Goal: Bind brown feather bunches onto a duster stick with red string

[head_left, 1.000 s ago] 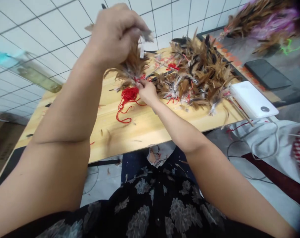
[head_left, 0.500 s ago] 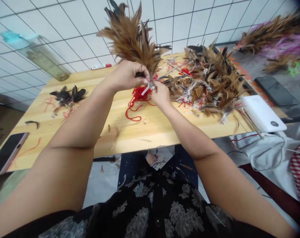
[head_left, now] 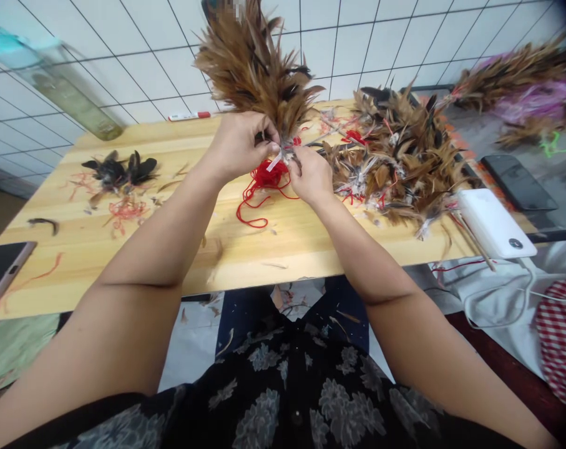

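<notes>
My left hand (head_left: 240,146) is closed round the base of an upright bundle of brown feathers (head_left: 257,68) above a wooden table (head_left: 180,237). My right hand (head_left: 311,174) is closed in a pinch right at the bundle's base, touching the quills and a red thread; what its fingertips grip is too small to name. A tangle of red thread (head_left: 259,187) lies on the table just under both hands. A large heap of loose brown feathers (head_left: 395,156) lies to the right of my right hand.
A few dark feathers (head_left: 121,171) and red thread scraps lie at the left. A phone (head_left: 2,268) sits at the left edge, a white power bank (head_left: 493,224) at the right edge, a red marker (head_left: 189,116) and a clear bottle (head_left: 62,93) at the back.
My left hand has come down from high near the camera and now holds the feather bundle upright just above the table. My right hand has met it at the bundle's base.
</notes>
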Demonstrator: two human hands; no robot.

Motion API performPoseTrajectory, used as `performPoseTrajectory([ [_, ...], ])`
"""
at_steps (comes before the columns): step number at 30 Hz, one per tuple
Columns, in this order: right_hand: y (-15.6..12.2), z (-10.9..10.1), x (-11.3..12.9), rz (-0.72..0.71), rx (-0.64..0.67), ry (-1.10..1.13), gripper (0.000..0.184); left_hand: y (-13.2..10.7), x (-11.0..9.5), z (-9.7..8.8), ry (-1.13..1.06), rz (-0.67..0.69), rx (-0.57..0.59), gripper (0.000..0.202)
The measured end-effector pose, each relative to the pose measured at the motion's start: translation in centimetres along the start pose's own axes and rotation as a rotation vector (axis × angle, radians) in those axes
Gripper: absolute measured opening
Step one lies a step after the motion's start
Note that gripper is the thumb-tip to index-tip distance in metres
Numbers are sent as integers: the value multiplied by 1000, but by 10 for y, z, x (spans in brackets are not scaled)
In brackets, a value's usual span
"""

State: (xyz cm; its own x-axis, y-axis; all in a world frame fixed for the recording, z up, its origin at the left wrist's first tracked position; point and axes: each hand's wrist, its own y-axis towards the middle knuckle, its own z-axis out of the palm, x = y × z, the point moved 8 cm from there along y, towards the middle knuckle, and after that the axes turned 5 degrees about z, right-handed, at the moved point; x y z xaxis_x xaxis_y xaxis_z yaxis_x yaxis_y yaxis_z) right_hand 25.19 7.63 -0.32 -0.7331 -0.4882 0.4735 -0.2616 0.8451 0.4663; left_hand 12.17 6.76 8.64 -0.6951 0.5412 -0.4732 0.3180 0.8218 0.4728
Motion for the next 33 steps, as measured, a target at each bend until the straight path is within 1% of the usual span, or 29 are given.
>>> performPoseTrajectory([
  [3,-3,-4,3,-46,-10,-127,44,-3,3,1,98,43,18,13],
  [6,-6,-8,8,-66,-9,-204,47,-7,9,2,87,82,9,11],
  [8,-7,-10,10,-57,10,-235,47,-11,7,1,84,122,-16,9],
  [11,-8,-12,14,-39,51,-278,48,-16,1,-1,104,173,-49,7],
  [14,-10,-13,19,-51,75,-312,52,-19,-5,-3,120,190,-66,8],
  [17,-12,-15,22,-69,57,-297,56,-20,-8,-6,120,182,-75,9],
  [20,-13,-17,26,-65,36,-273,54,-22,-15,-10,125,171,-86,7],
  [24,-15,-17,32,-10,80,-317,48,-26,-28,-13,164,182,-101,8],
  [26,-16,-18,35,37,115,-347,46,-27,-30,-13,166,184,-121,8],
  [28,-17,-21,37,72,131,-368,46,-29,-28,-13,158,174,-172,16],
  [31,-18,-24,38,102,115,-390,46,-31,-20,-14,166,162,-263,41],
  [33,-18,-24,38,117,96,-396,46,-33,-19,-16,189,183,-306,57],
])
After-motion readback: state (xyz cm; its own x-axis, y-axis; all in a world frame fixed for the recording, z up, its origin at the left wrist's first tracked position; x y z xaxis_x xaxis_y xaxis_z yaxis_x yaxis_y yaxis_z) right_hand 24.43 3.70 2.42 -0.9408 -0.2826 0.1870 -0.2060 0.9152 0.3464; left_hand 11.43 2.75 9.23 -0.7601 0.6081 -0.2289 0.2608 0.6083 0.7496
